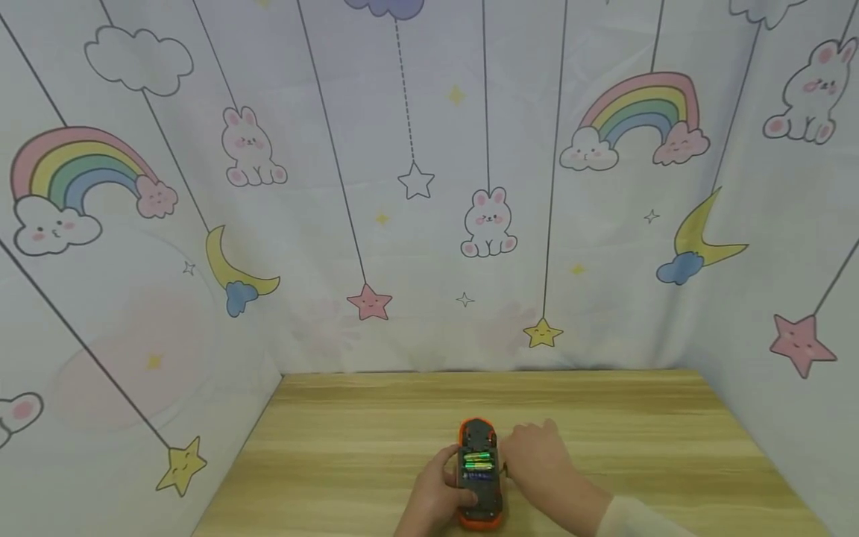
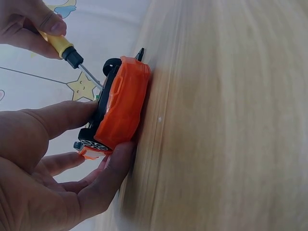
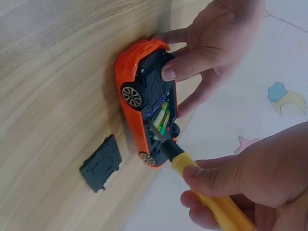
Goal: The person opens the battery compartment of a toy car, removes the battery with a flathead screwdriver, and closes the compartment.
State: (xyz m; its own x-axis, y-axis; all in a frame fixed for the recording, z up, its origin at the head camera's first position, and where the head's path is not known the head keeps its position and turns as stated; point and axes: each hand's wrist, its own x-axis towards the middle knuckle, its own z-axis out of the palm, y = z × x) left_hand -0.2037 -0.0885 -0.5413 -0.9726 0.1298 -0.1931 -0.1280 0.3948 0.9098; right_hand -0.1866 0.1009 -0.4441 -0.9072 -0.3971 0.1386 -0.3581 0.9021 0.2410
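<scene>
Plainly, the upturned car [image 1: 486, 491] lies lengthwise, near to far.

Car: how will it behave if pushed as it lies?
The car will likely slide or rock rather than roll: it lies underside up, wheels clear of the table. The exposed batteries probably add weight. Its glossy orange shell looks stiff, maybe slippery.

The left hand [image 2: 36, 187] grips an orange toy car [image 2: 127, 103] on the worktop [image 2: 216, 120]; the right hand [image 2: 29, 17] holds a yellow screwdriver [image 2: 73, 57] against its dark underside [image 2: 103, 103].
</scene>
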